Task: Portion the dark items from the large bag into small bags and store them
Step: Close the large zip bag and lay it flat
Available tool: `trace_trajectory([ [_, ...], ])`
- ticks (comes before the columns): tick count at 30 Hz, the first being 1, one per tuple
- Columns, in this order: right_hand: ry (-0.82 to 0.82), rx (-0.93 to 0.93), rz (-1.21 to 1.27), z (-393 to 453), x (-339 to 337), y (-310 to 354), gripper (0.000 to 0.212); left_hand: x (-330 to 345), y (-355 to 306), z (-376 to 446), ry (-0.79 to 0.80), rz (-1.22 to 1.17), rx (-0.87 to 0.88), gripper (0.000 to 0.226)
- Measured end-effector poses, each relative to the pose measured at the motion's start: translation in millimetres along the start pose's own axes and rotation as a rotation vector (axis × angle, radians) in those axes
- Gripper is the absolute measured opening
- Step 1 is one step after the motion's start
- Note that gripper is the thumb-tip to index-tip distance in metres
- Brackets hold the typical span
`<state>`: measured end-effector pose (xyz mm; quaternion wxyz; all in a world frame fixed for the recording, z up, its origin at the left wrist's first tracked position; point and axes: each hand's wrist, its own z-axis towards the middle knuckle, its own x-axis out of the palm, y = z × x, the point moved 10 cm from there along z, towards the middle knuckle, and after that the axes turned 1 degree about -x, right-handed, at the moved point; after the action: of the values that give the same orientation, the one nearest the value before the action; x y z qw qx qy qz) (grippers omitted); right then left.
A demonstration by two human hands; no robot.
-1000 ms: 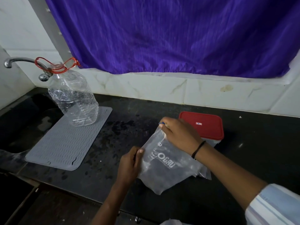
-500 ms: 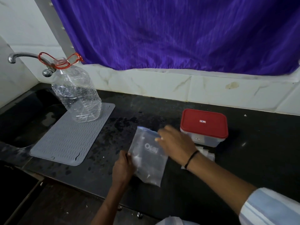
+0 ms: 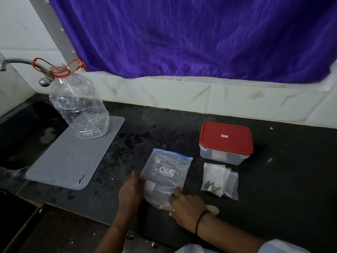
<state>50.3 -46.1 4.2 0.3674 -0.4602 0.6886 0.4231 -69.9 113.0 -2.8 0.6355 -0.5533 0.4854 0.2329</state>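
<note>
A large clear zip bag with a blue seal and white lettering lies flat on the black counter. My left hand holds its lower left edge. My right hand rests on its lower right corner, fingers pinching the plastic. To the right lie several small clear bags; the front one holds a few dark items. A clear container with a red lid stands shut behind them.
A grey ribbed mat lies at the left with a clear plastic bottle on its far corner. A tap and dark sink sit at far left. A purple curtain hangs over the tiled wall.
The large bag has been laid flat and slid left, uncovering the small bags. My right hand moved from the bag's top down to its lower right corner.
</note>
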Motion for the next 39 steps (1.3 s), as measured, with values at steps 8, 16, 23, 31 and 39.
trace_trajectory([
  [8, -0.111, -0.002, 0.041, -4, -19, 3, 0.028, -11, -79, -12, -0.213, 0.054, 0.530, 0.018],
  [16, -0.009, 0.113, 0.068, 1, 5, -11, 0.059, 63, -61, -33, 0.025, 0.455, 0.643, 0.073],
  [23, -0.014, 0.096, 0.068, -1, 7, -10, 0.066, 54, -88, -21, 0.120, 0.382, 0.595, 0.074],
  [31, 0.002, 0.084, 0.060, -2, 5, -9, 0.059, 52, -160, 44, 0.125, 0.211, 0.619, 0.046],
  [39, 0.041, 0.060, 0.044, -3, 7, -13, 0.054, 65, -161, 77, 0.340, 0.184, 0.573, 0.018],
])
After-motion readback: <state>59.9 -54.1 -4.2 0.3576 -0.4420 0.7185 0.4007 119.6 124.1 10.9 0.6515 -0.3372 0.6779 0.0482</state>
